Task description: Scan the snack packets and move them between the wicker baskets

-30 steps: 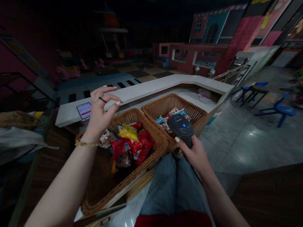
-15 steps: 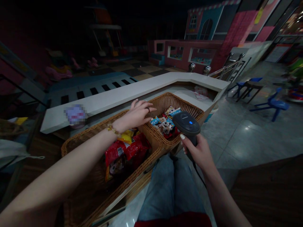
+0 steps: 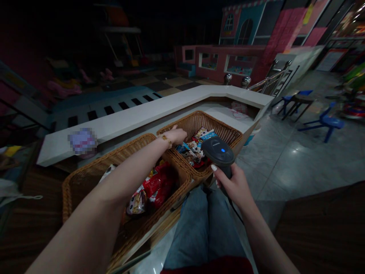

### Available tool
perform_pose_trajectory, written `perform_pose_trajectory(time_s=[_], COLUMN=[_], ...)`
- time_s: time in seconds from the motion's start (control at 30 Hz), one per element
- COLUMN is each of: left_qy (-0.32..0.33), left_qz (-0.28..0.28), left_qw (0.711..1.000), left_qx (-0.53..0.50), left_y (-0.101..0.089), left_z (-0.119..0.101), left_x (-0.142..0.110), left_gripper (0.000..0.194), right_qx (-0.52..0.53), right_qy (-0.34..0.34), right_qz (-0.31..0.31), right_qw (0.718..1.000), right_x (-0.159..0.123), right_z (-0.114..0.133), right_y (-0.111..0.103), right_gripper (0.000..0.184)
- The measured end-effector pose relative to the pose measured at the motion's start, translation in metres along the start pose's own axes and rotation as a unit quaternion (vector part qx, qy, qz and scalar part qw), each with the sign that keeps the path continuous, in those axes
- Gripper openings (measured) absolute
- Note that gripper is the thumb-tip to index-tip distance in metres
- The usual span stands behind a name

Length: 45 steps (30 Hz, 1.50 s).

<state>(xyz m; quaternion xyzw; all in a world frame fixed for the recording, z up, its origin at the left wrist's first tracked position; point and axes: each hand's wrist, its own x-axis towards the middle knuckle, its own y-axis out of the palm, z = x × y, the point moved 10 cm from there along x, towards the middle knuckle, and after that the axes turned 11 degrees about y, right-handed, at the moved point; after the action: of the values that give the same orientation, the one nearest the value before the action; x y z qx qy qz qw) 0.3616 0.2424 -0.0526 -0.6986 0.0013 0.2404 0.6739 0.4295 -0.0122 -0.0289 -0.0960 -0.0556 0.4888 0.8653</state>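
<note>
My right hand (image 3: 238, 184) is wrapped around the handle of a dark barcode scanner (image 3: 218, 149) with a lit blue spot on top. The scanner's head is over the near side of the right wicker basket (image 3: 228, 127). My left hand (image 3: 176, 136) reaches over that basket's left side, bent downward at the small snack packets (image 3: 194, 150) inside. Its fingertips are mostly hidden, so whether they grip a packet does not show. Under my left forearm, the left wicker basket (image 3: 67, 198) holds larger red snack bags (image 3: 159, 184).
A white counter ledge (image 3: 137, 111) runs behind the baskets, with a blurred-out purple item (image 3: 82, 140) at its left end. My knees (image 3: 196, 224) are close below the baskets. Blue chairs (image 3: 327, 121) stand on the tiled floor at right. A cable hangs from the scanner.
My left hand has moved right and down into the right basket, its fingers going from spread to bent downward. The scanner stays in my right hand. The view has shifted slightly.
</note>
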Motion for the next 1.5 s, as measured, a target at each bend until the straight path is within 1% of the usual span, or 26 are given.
perform_pose_trajectory(time_s=[0.07,0.1,0.17,0.23,0.27,0.33,0.4,0.43,0.5,0.53,0.63,0.7,0.77,0.83,0.9,0.97,1.07,1.13,1.2,1.3,1.4,1.5], left_qy=[0.003,0.007,0.022,0.038,0.043,0.04,0.021,0.01,0.014,0.027,0.06,0.061,0.053,0.044,0.037,0.034,0.032,0.032,0.028,0.005,-0.017,-0.023], left_qz=[-0.019,-0.041,-0.12,-0.227,-0.273,-0.341,-0.389,-0.401,-0.407,-0.401,-0.38,-0.372,-0.363,-0.353,-0.344,-0.338,-0.34,-0.351,-0.368,-0.39,-0.39,-0.382], left_qw=[1.0,0.999,0.991,0.969,0.956,0.93,0.911,0.907,0.906,0.91,0.921,0.926,0.93,0.933,0.934,0.936,0.936,0.933,0.929,0.921,0.92,0.922], left_qx=[0.015,0.028,0.061,0.093,0.103,0.128,0.136,0.13,0.112,0.102,0.062,0.022,-0.024,-0.061,-0.084,-0.094,-0.09,-0.071,-0.035,0.023,0.045,0.054], left_y=[-0.013,-0.023,-0.05,-0.079,-0.089,-0.1,-0.1,-0.095,-0.081,-0.072,-0.047,-0.036,-0.027,-0.02,-0.013,-0.008,-0.007,-0.01,-0.016,-0.023,-0.025,-0.024], left_z=[0.0,0.0,-0.004,-0.012,-0.016,-0.027,-0.037,-0.04,-0.05,-0.055,-0.064,-0.061,-0.055,-0.049,-0.046,-0.045,-0.047,-0.049,-0.051,-0.051,-0.049,-0.049], left_x=[-0.014,-0.023,-0.047,-0.082,-0.101,-0.141,-0.178,-0.193,-0.213,-0.219,-0.224,-0.22,-0.212,-0.202,-0.193,-0.187,-0.186,-0.19,-0.197,-0.206,-0.209,-0.209], left_gripper=[0.02,0.017,0.015,0.015,0.017,0.018,0.02,0.021,0.02,0.018,0.013,0.019,0.027,0.029,0.03,0.037,0.055,0.062,0.063,0.062,0.065,0.068], right_qx=[0.0,0.003,0.007,0.005,0.002,-0.002,-0.005,-0.007,-0.009,-0.01,-0.014,-0.017,-0.02,-0.022,-0.023,-0.025,-0.031,-0.039,-0.049,-0.069,-0.089,-0.097], right_qy=[-0.002,-0.002,-0.002,-0.007,-0.011,-0.018,-0.018,-0.018,-0.019,-0.02,-0.026,-0.031,-0.036,-0.039,-0.038,-0.034,-0.031,-0.032,-0.036,-0.049,-0.067,-0.076], right_qz=[0.003,0.004,0.006,0.005,0.004,0.003,0.004,0.006,0.014,0.017,0.023,0.022,0.023,0.025,0.027,0.03,0.041,0.049,0.053,0.062,0.083,0.103], right_qw=[1.0,1.0,1.0,1.0,1.0,1.0,1.0,1.0,1.0,1.0,0.999,0.999,0.999,0.999,0.999,0.999,0.998,0.998,0.997,0.995,0.99,0.987], right_x=[-0.001,-0.002,-0.004,-0.006,-0.008,-0.01,-0.012,-0.013,-0.015,-0.016,-0.02,-0.022,-0.023,-0.024,-0.025,-0.025,-0.026,-0.027,-0.027,-0.03,-0.035,-0.038], right_z=[0.0,0.0,0.001,0.005,0.007,0.01,0.012,0.012,0.013,0.014,0.017,0.018,0.019,0.019,0.018,0.016,0.015,0.015,0.017,0.022,0.028,0.032], right_y=[0.002,0.002,0.003,0.004,0.004,0.004,0.006,0.007,0.01,0.011,0.017,0.02,0.022,0.024,0.025,0.027,0.031,0.035,0.037,0.041,0.05,0.058], right_gripper=[0.035,0.034,0.034,0.033,0.032,0.031,0.031,0.031,0.031,0.031,0.03,0.03,0.031,0.032,0.033,0.032,0.03,0.029,0.026,0.023,0.02,0.02])
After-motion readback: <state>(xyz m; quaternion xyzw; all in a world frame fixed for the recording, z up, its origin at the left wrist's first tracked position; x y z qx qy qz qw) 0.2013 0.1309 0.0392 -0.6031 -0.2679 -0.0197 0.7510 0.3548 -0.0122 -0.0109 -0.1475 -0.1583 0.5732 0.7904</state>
